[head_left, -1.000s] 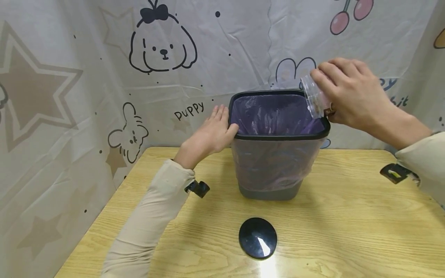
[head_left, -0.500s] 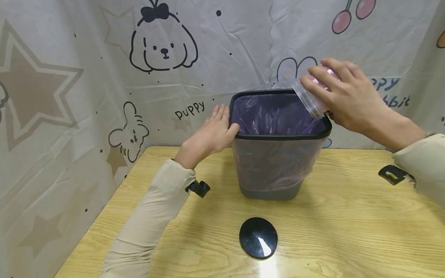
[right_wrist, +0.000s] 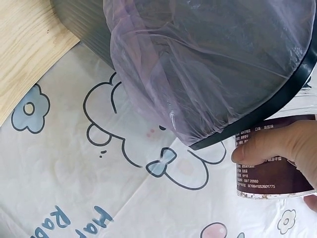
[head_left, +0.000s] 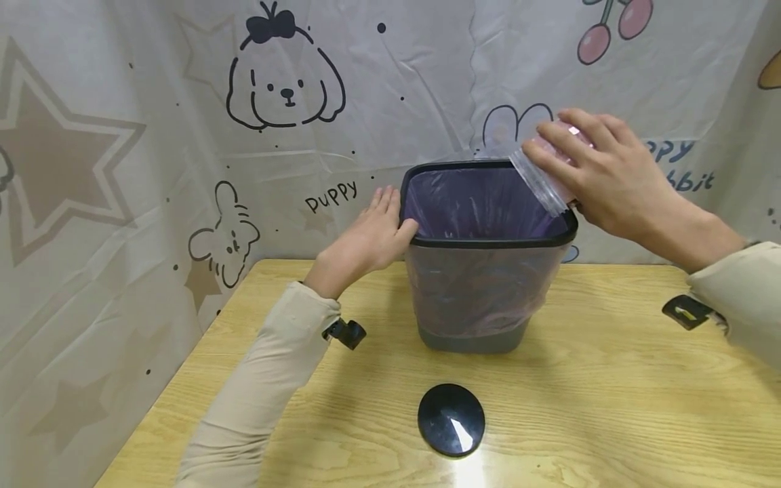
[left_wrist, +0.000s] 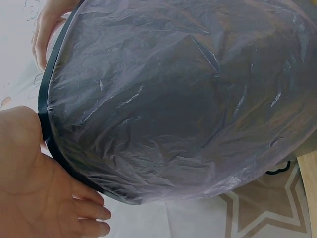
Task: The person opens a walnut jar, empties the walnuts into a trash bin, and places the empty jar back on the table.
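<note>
A trash bin [head_left: 476, 291] lined with a thin purple bag stands at the back of the table, its black rim facing up. Fingers extended, my left hand [head_left: 378, 234] rests against the left side of that rim. My right hand [head_left: 616, 176] grips a clear plastic jar [head_left: 537, 179], tipped so its mouth points down and left over the bin's right edge. A dark brown printed label [right_wrist: 267, 166] shows on the jar in the right wrist view. What is inside the bin is hidden.
A round, glossy black lid [head_left: 451, 420] lies on the wooden table [head_left: 634, 379] in front of the bin. Right behind the bin hangs a pale curtain [head_left: 366, 108] with cartoon prints, which also closes off the left side.
The jar has tilted further mouth-down and shifted left over the bin, with my right hand turning along. My left hand, the bin and the lid have kept their places.
</note>
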A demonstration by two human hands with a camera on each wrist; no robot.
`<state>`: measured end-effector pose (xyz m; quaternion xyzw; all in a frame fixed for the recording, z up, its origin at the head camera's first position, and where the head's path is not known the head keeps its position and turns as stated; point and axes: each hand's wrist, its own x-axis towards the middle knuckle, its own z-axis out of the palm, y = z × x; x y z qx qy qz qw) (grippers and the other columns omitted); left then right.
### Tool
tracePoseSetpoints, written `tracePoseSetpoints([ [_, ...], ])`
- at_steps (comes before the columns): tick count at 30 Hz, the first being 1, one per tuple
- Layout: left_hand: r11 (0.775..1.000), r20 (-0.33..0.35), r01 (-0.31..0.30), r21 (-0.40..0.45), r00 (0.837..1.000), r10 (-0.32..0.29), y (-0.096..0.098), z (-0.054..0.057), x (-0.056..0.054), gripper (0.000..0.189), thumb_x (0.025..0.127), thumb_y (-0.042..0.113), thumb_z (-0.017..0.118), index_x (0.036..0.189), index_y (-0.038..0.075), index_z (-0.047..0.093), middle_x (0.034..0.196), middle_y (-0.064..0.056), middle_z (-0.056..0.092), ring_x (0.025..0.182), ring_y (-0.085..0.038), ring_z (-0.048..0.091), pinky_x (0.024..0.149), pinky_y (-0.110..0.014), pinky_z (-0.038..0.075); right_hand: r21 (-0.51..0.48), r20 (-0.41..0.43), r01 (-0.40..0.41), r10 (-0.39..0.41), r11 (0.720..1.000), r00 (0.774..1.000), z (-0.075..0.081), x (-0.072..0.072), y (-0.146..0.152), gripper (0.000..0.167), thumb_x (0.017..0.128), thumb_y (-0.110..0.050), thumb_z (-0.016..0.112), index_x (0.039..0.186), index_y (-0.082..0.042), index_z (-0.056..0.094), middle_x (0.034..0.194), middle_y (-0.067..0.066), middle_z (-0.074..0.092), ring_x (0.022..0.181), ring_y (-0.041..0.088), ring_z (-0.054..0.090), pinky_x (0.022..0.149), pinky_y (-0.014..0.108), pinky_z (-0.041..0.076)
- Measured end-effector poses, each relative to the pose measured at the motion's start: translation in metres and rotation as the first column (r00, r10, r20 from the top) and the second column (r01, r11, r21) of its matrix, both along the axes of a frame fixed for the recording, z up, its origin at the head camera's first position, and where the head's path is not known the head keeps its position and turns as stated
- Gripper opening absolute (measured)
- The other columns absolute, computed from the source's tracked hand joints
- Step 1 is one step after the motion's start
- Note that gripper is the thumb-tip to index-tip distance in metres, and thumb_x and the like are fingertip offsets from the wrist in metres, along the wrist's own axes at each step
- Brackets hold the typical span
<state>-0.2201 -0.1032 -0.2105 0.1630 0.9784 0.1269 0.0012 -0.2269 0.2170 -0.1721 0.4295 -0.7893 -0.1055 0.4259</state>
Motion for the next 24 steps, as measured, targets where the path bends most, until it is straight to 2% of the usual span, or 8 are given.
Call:
tracePoseSetpoints([
  [13, 1.000, -0.009, 0.000, 0.005, 1.000, 0.000, 0.0006, -0.0002, 0.0001, 0.070, 0.099, 0.041, 0.019, 0.153, 0.001, -0.001, 0.160, -0.013, -0.006, 0.146, -0.024, -0.010, 0.118, -0.038, 0.004, 0.003, -0.003, 0.015, -0.015, 1.000, 1.000, -0.0004, 0.0029, 0.0007, 0.079, 0.065, 0.008, 0.068, 0.138, -0.005, 0.041, 0.139, 0.024, 0.042, 0.129, 0.045, 0.033, 0.098, 0.061, 0.032],
  [24, 1.000, -0.007, 0.002, 0.024, 1.000, -0.001, -0.0001, -0.0024, 0.0011, 0.071, 0.099, 0.042, 0.019, 0.153, 0.001, -0.001, 0.160, -0.014, -0.006, 0.146, -0.025, -0.010, 0.118, -0.035, 0.002, -0.009, 0.005, 0.072, -0.072, 0.997, 0.997, -0.0008, 0.0052, -0.0005, 0.096, 0.052, 0.006, 0.081, 0.138, -0.004, 0.039, 0.136, 0.025, 0.041, 0.126, 0.047, 0.034, 0.095, 0.064, 0.034],
])
